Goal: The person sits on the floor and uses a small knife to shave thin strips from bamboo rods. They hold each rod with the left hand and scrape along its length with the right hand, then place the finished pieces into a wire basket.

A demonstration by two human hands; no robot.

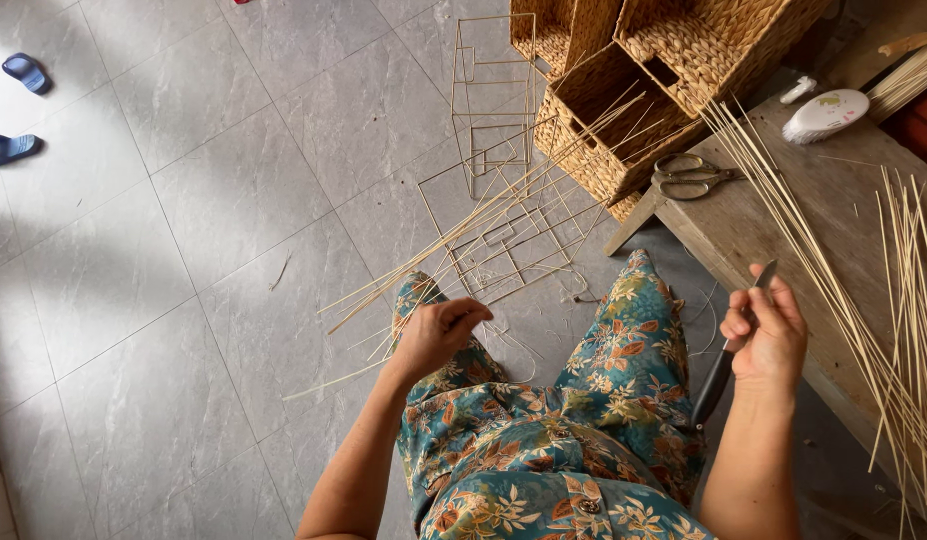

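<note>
The left hand (435,335) is clenched around the near ends of a bundle of thin bamboo strips (483,225), held above the left knee; the strips fan out up and away over the floor toward the woven baskets (623,110). The right hand (768,335) has its grip closed on a knife (728,355), dark handle pointing down toward the lap, blade tip rising past the fingers, just beside the near edge of the wooden bench (783,215).

On the bench lie scissors (691,177) close to its left corner, a white brush (825,115) farther back, and long loose strips (883,330) running over the front edge. Wire frames (493,90) stand and lie on the floor between the knees and the baskets, crowding that patch. To the left the grey tiled floor (183,250) stretches wide, with two blue slippers (18,110) near the far left edge.
</note>
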